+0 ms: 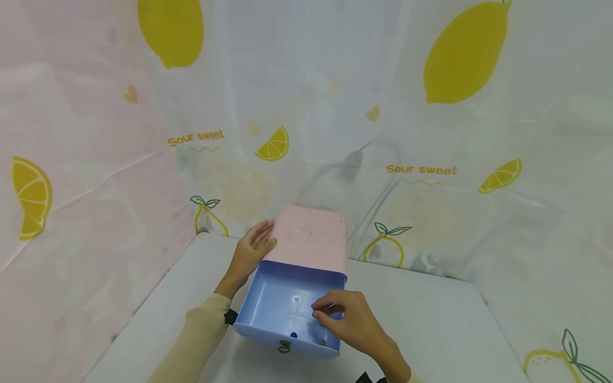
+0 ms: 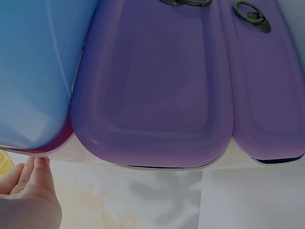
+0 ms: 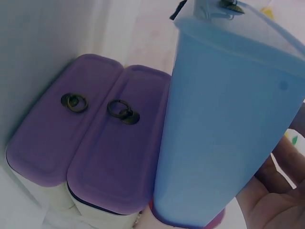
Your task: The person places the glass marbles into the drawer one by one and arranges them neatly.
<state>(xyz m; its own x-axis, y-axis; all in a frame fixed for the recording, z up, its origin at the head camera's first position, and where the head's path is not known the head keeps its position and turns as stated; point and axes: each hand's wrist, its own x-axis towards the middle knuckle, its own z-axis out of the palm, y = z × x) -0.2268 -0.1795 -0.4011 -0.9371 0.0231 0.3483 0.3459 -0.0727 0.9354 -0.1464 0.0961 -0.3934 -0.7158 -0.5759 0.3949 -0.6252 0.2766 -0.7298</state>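
A small pink cabinet (image 1: 308, 236) stands on the white table with its top blue drawer (image 1: 275, 298) pulled out. My left hand (image 1: 249, 252) rests against the cabinet's left side, fingers fairly straight; its fingertips (image 2: 42, 164) touch the edge in the left wrist view. Over the drawer's right side, my right hand (image 1: 354, 322) has thumb and forefinger tips close together; whether anything small lies between them cannot be made out. Near the drawer's front wall are a small dark-blue round piece (image 1: 293, 335) and a small green piece (image 1: 322, 343).
Below the blue drawer, the cabinet has purple drawers (image 2: 157, 81) with bronze ring pulls (image 3: 76, 101), both pushed in. The blue drawer has a ring pull (image 1: 284, 347) too. A lemon-print cloth (image 1: 306, 106) hangs behind and beside the white table (image 1: 416, 308).
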